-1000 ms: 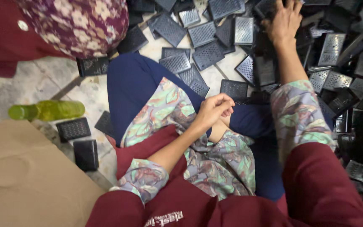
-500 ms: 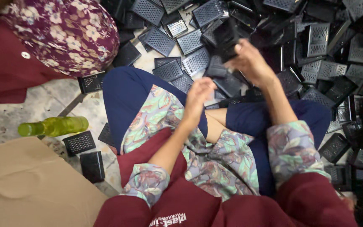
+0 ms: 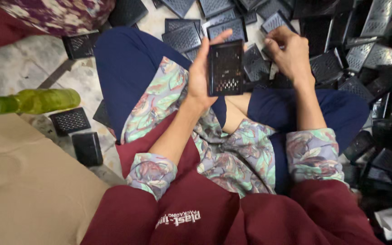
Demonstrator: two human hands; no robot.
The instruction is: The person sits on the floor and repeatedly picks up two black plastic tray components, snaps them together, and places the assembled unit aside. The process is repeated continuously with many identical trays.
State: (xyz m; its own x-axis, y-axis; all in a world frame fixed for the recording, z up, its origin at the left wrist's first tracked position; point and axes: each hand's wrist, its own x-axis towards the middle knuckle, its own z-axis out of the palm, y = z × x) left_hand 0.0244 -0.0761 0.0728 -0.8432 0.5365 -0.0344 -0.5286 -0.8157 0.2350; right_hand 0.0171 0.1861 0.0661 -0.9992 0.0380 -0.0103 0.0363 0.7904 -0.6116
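A black perforated plastic panel (image 3: pixel 226 68) is held upright in the left hand (image 3: pixel 203 75), with the fingers closed along its left edge and the thumb above its top corner. The right hand (image 3: pixel 288 52) is curled just right of the panel, its fingers bent over the heap of black panels (image 3: pixel 364 59); whether anything is gripped cannot be told. A green bottle (image 3: pixel 32 100) lies well left of the panel.

We find open floor (image 3: pixel 28 72) only at the left of the frame, broken by a lying green bottle (image 3: pixel 32 100) and two black grilles (image 3: pixel 70 120). Across the top and right, heaped black grilles (image 3: pixel 377 50) block passage.
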